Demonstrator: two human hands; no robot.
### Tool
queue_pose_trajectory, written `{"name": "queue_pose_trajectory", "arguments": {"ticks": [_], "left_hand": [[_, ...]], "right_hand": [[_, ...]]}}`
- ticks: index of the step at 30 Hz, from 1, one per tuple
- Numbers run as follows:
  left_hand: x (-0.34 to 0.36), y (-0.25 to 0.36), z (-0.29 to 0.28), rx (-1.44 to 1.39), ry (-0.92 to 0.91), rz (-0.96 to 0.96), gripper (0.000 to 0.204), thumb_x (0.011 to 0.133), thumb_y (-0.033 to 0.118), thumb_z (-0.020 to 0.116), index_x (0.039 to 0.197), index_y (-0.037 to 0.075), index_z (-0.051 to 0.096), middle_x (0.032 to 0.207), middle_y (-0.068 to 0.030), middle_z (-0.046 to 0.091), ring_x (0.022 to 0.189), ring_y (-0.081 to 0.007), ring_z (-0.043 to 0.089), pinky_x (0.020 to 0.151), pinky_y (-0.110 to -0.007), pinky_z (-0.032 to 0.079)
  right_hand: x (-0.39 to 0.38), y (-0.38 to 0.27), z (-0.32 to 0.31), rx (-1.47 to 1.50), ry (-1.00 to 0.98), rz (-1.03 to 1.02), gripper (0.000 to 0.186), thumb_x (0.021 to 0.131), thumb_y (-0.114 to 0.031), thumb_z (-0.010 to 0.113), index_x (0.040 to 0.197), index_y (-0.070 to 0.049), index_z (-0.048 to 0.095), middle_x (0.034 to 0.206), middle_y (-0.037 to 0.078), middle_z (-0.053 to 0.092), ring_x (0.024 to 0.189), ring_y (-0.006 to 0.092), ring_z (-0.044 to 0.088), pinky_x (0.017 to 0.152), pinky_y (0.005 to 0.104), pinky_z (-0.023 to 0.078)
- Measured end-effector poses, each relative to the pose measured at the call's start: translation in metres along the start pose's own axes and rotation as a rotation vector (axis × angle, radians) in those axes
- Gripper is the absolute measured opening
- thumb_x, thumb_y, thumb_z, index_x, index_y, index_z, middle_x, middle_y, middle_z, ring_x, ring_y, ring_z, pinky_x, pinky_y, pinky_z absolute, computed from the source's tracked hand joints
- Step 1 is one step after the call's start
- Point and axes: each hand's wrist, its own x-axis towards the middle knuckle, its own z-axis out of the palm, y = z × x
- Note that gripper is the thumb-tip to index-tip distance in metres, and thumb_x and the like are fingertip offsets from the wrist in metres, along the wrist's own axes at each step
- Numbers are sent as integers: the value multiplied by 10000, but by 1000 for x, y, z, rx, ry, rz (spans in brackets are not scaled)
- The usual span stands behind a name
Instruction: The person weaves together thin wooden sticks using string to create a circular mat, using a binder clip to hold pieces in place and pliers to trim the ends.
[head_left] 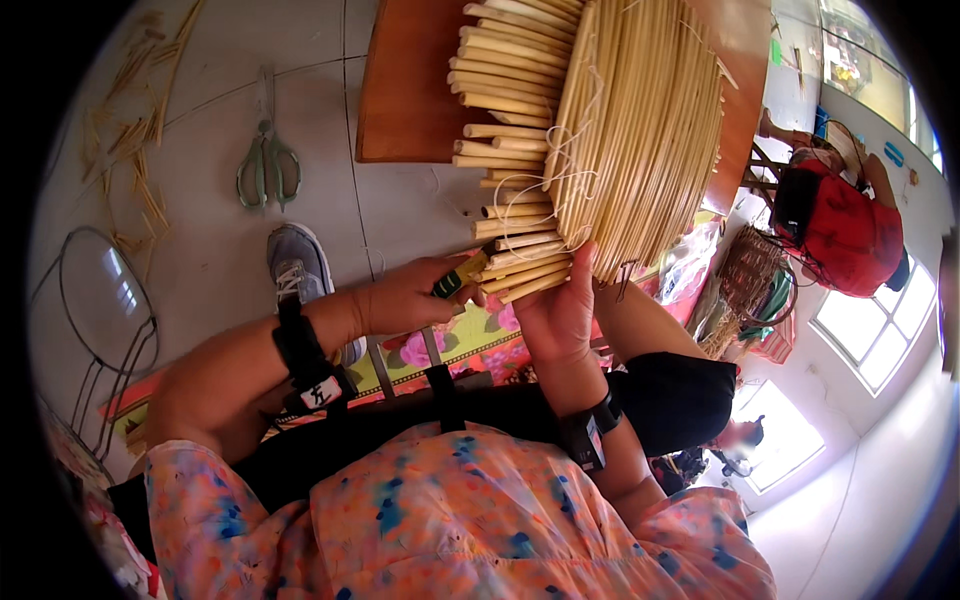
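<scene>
A mat of straw-coloured stalks point(640, 130), laid side by side, reaches from the table toward my lap. Its cut ends stick out in uneven lengths along the left edge. Loose white string point(575, 175) loops over that edge. My left hand point(405, 295) is closed round a yellow-and-black cutter knife point(462, 274), whose front end touches or nearly touches the nearest stalk ends point(525, 270). Those ends rest in my right hand point(560, 322), its thumb up against the mat's near corner and its fingers mostly hidden beneath. A small dark clip point(626, 272) grips the near edge.
The mat lies over a reddish-brown wooden table point(410, 110). Green-handled scissors point(267, 172) and stalk scraps point(130, 135) lie on the tiled floor at left, near a wire rack point(105, 310). To the right are a wicker basket point(750, 270) and a bending person in red point(845, 230).
</scene>
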Motion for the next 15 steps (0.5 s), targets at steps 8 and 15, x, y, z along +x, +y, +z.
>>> {"name": "queue_pose_trajectory", "arguments": {"ticks": [8, 15], "left_hand": [[-13, -51, -6, 283, -17, 233, 666, 654, 33, 551, 1307, 50, 423, 1330, -188, 316, 1269, -339, 319, 1073, -337, 229], [-10, -49, 16, 183, -6, 252, 709, 703, 135, 599, 1373, 249, 396, 1372, -227, 258, 1289, -398, 286, 1057, -455, 262]], "right_hand": [[-17, -15, 28, 163, -144, 77, 467, 910, -429, 504, 1254, -117, 465, 1132, 85, 556, 916, 207, 551, 765, 412, 486], [-33, -31, 36, 174, 18, 201, 165, 877, -328, 579, 921, -172, 605, 895, -95, 617, 742, 18, 531, 656, 225, 410]]}}
